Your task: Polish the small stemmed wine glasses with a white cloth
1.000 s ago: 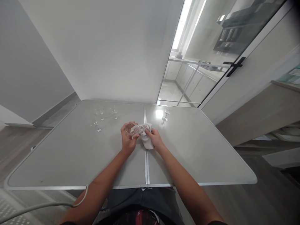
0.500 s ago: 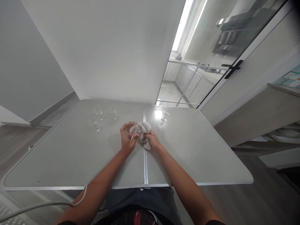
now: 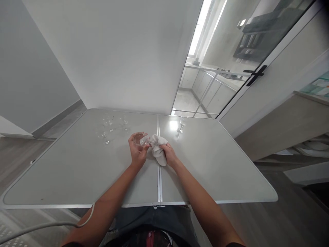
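My left hand [image 3: 137, 151] is closed around the bowl of a clear stemmed glass [image 3: 142, 139], tilted on its side above the table. The glass's rim faces left, and its stem end points right into a pale cloth [image 3: 159, 156]. Fingers of my right hand [image 3: 169, 153] grip this bunched cloth against the stem end, so the foot of the glass is mostly hidden. Part of the cloth hangs down over the table's middle seam.
The grey table [image 3: 77, 171] has a metal edge. Several clear glasses [image 3: 105, 132] stand at its back left. One stemmed glass [image 3: 180, 127] stands at the back right by a light reflection. Behind are a white wall and a glass door [image 3: 205, 85]. A cable [image 3: 51, 224] hangs at the front left.
My left hand and the glass have shifted slightly left. The cloth in my right hand has turned, and more of it now hangs downward.
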`<state>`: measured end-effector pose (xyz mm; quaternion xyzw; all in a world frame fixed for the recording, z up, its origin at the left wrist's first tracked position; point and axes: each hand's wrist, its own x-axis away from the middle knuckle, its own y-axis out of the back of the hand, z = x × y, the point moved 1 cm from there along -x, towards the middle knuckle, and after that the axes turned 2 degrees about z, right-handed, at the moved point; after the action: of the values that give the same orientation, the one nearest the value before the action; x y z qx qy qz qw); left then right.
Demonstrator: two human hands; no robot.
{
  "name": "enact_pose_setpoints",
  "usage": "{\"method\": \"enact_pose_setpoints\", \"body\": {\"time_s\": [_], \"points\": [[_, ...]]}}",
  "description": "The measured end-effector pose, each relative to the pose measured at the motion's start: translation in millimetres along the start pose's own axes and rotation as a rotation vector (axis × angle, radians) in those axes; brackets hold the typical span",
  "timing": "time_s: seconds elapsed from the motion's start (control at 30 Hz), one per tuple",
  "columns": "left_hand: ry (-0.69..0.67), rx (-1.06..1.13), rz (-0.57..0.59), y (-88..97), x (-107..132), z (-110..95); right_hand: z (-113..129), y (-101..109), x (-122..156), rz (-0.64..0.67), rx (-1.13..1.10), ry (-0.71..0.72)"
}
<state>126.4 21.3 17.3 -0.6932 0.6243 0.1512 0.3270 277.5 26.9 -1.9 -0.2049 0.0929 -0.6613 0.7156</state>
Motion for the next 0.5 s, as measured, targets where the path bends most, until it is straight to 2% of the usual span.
{"method": "enact_pose_setpoints", "body": {"time_s": [0.1, 0.23, 0.3, 0.4, 0.5], "points": [[0.017, 0.000, 0.035, -0.3, 0.9, 2.2, 1.4, -1.5, -1.2, 0.060, 0.098, 0.070], [0.040, -0.005, 0.034, 1.0, 2.5, 9.1, 3.4, 0.8, -0.5, 0.042, 0.546, 0.285], [0.051, -0.015, 0.037, 1.2, 3.0, 11.0, 3.8, -0.5, 1.9, 0.104, 0.687, 0.399], [0.050, -0.039, 0.007, 0.7, 3.1, 9.6, 2.9, -6.8, 6.3, 0.299, 0.764, 0.513], [0.054, -0.022, -0.028, -0.2, 2.6, 6.0, 4.0, -9.3, 8.2, 0.313, 0.766, 0.604]]}}
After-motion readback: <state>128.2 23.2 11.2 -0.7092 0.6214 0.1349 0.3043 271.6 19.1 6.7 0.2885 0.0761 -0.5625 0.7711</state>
